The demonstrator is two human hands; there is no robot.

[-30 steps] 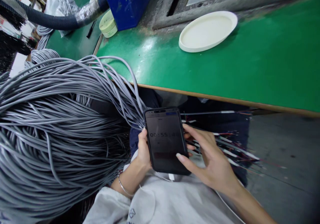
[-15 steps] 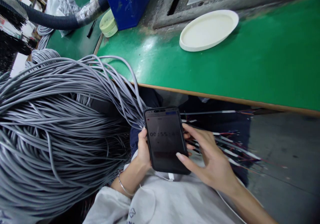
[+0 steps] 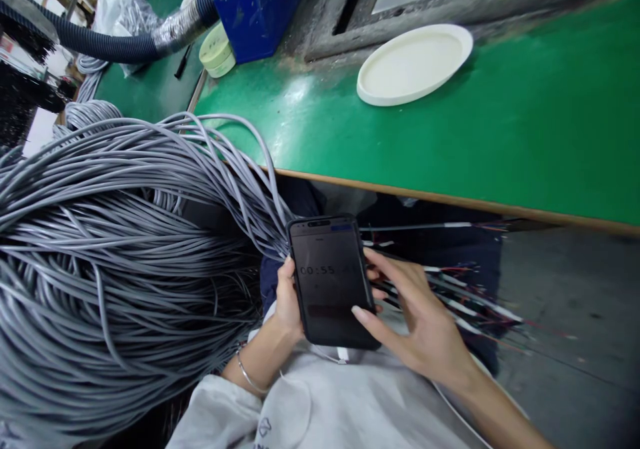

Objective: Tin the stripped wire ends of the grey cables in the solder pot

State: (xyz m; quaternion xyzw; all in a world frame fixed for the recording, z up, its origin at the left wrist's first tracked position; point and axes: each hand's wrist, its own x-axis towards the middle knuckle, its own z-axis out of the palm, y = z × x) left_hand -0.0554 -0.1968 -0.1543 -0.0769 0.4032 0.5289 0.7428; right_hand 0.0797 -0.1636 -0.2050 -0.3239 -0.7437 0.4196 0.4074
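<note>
A black smartphone with a dim screen showing timer digits is held upright over my lap. My left hand grips its left edge, thumb along the side and its other fingers mostly hidden behind. My right hand is at the opposite edge, index fingertip by the upper side and thumb tip over the lower screen. A thin white cord with a white tag shows just below the phone. Behind the phone, a bundle of grey cables crosses my lap, its stripped wire ends fanning out to the right.
A green table with a wooden edge runs ahead. On it are a cream oval-looking lid, a blue box, a round pale-green container and a dirty grey frame. A black corrugated hose reaches the box.
The last digits on the phone's screen have faded from sight. Both hands and the phone stay in place; the view has shifted very slightly.
</note>
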